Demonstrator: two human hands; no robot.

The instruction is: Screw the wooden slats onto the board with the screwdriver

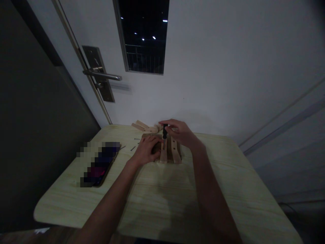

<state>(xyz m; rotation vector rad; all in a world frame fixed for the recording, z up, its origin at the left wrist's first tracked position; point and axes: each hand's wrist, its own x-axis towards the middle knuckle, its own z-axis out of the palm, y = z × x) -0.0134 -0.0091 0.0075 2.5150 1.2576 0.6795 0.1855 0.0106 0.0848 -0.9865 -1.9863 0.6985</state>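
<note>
Currently: table (213, 183), lower frame | slatted wooden piece (176, 151), centre | my left hand (146, 149) resting on it, thumb and fingers wide apart | my right hand (179, 131), fingers closed round the upright black-handled screwdriver (165, 131), centre | screws (133, 148), left of centre

Your screwdriver (165, 131) has a black handle that looks like smooth plastic. The drilled strips (175, 150) before you are pale, bare wood, matt, and the board (157, 147) beneath them is browner and also looks wooden. The loose blocks (141, 125) behind are the same light, unvarnished-looking wood. Your screws (133, 148) are grey metal. Your desk (203, 189) shows a pale, streaked wood grain under a smooth, low-sheen surface. The door (215, 67) facing you is smooth, matt white; its lever handle (109, 76) is polished metal, glinting, and its window pane (146, 37) is dark, smooth glass.
</note>
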